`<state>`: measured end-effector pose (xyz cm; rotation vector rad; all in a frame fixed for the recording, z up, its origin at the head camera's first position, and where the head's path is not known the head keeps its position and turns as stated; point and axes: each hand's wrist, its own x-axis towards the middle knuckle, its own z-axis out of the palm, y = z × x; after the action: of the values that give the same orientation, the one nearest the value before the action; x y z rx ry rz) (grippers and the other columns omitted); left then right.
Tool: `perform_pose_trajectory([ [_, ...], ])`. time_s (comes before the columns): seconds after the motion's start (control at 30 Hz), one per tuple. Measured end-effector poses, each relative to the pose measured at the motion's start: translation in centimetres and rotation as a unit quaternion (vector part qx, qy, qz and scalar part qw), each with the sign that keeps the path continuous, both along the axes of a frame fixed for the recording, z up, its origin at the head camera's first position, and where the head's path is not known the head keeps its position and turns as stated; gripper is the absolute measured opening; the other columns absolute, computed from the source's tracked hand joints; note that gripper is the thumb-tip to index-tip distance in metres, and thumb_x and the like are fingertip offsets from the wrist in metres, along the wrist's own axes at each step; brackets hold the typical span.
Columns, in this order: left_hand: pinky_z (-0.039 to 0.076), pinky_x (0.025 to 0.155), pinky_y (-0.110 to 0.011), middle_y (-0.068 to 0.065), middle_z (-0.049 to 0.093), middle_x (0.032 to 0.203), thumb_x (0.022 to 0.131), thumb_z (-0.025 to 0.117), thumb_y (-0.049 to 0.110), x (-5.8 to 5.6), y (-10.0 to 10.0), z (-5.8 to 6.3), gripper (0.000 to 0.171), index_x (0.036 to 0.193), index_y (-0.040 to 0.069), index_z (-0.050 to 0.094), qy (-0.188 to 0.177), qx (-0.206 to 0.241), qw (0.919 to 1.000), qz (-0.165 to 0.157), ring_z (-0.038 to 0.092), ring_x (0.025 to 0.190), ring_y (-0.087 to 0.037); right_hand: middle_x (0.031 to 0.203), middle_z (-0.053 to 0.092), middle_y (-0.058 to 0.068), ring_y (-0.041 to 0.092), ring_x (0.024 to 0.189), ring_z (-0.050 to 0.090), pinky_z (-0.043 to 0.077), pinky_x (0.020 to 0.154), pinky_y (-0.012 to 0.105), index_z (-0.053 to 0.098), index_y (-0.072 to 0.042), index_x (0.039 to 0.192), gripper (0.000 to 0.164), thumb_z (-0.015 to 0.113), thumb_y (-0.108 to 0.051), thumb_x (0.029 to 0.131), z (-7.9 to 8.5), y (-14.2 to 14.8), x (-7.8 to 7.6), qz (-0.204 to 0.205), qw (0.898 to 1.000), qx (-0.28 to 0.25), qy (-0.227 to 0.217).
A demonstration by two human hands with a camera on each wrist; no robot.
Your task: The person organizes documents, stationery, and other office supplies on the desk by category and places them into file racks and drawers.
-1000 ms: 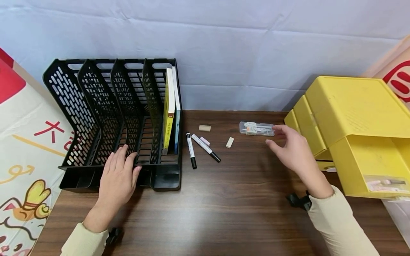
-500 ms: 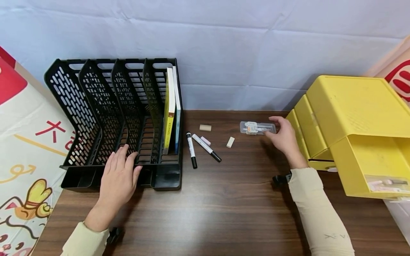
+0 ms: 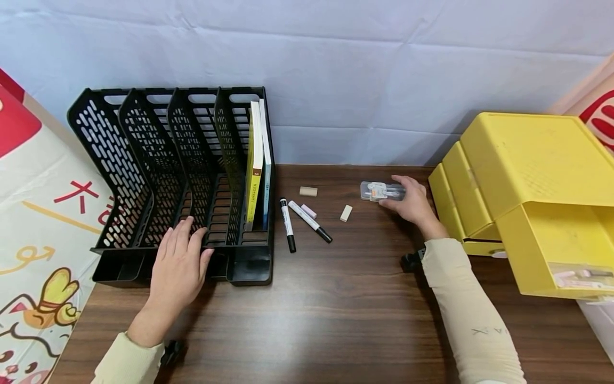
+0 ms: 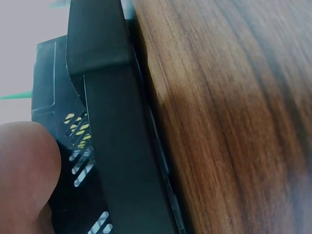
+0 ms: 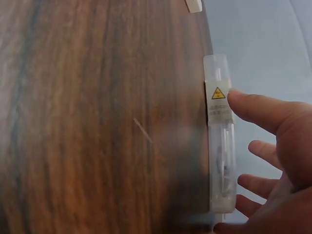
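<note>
A clear plastic case (image 3: 377,191) with thin tools and a label inside lies flat on the table. My right hand (image 3: 411,201) hovers over its right end, thumb on the near side, fingers toward the far side. In the right wrist view the thumb tip (image 5: 236,100) is at the case's upper edge beside a warning label (image 5: 218,100). The other fingers spread behind it and do not appear to press it. My left hand (image 3: 176,261) rests, fingers extended, on the front of a black file organizer (image 3: 247,265). The left wrist view shows only one rounded fingertip and black plastic.
Two books (image 3: 256,165) stand in the organizer's right slot. Two markers (image 3: 309,221), a pale pink eraser (image 3: 309,211), a tan block (image 3: 308,191) and a white eraser (image 3: 346,213) lie mid-table. Yellow drawers (image 3: 532,154) stand at right; the front bin (image 3: 566,229) holds a clear packet.
My right hand has moved left from the case's right end to over the case, its forearm swinging left. My left hand has stayed on the organizer.
</note>
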<state>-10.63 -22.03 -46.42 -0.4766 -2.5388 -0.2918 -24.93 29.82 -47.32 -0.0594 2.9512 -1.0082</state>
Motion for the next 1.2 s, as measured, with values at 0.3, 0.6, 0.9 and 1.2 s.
perform_pose_trajectory([
  [0.3,0.031,0.113,-0.060,-0.034,0.047,0.144,0.111,0.025,0.043,-0.01,-0.06,-0.06,0.061,0.126,-0.008,0.056,0.001,-0.003,1.0000,0.001,0.045,0.132,-0.050,0.155,0.033,0.033,0.056,0.140,0.022,0.025,0.111,0.064,0.041,0.003,0.151,0.074,0.077,-0.024,0.091,-0.44,0.12,-0.03,-0.018,0.999,0.025,-0.027],
  [0.6,0.028,0.116,-0.058,-0.034,0.047,0.144,0.111,0.026,0.042,0.01,-0.02,-0.02,0.060,0.126,-0.008,0.056,0.002,0.001,1.0000,0.000,0.046,0.132,-0.050,0.150,0.037,0.034,0.055,0.136,0.028,0.030,0.107,0.063,0.046,0.003,0.147,0.065,0.074,-0.021,0.094,-0.62,0.29,-0.09,-0.021,0.999,0.033,-0.023],
  [0.9,0.027,0.117,-0.058,-0.034,0.047,0.144,0.111,0.025,0.043,0.06,0.02,0.03,0.061,0.126,-0.008,0.056,-0.002,0.002,1.0000,0.001,0.045,0.133,-0.050,0.139,0.045,0.034,0.053,0.129,0.033,0.033,0.103,0.061,0.049,0.002,0.144,0.058,0.072,-0.019,0.095,-0.40,0.09,0.18,-0.038,0.998,0.044,-0.025],
  [1.2,0.025,0.118,-0.056,-0.033,0.047,0.144,0.109,0.035,0.037,0.08,-0.08,0.05,0.052,0.127,-0.007,0.055,-0.003,0.001,1.0000,-0.002,0.043,0.134,-0.049,0.137,0.049,0.033,0.051,0.124,0.037,0.035,0.100,0.059,0.051,0.003,0.139,0.055,0.074,-0.017,0.093,-0.35,0.15,0.37,-0.040,0.998,0.041,-0.024],
])
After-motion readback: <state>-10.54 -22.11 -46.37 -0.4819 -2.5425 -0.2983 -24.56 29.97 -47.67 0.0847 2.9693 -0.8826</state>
